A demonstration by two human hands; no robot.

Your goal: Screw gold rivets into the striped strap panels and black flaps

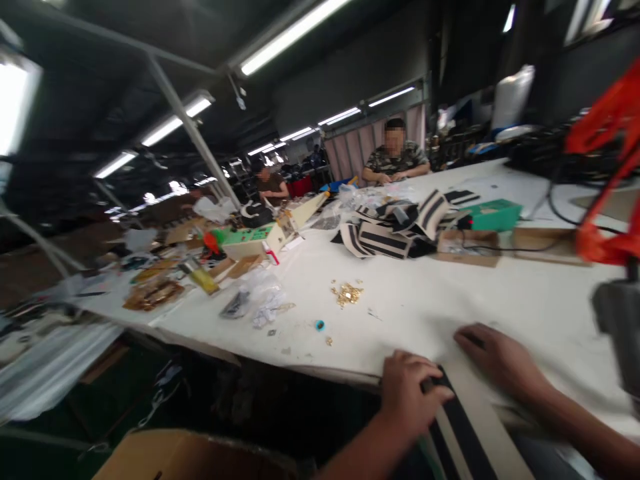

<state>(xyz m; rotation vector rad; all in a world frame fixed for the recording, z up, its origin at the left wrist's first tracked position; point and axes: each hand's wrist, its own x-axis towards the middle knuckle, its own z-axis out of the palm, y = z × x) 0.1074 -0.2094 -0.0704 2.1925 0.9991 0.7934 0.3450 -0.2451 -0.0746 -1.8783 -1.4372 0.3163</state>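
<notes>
A black and cream striped strap (467,427) lies over the near edge of the white table (450,300). My left hand (410,393) is closed on the strap's end at the table edge, fingers curled over it. My right hand (497,360) rests on the table just beyond the strap, fingers together and pressed down on its far end. A small heap of gold metal fittings (347,293) lies further out on the table, apart from both hands. A tiny blue ring (320,325) sits to their left.
A pile of striped straps (395,230) and a green box (493,215) lie mid-table. Clear bags (255,300), cardboard trays and a cream and green box (250,241) crowd the left. Two people sit at the far end. An orange object (607,167) and a grey machine (620,320) stand right.
</notes>
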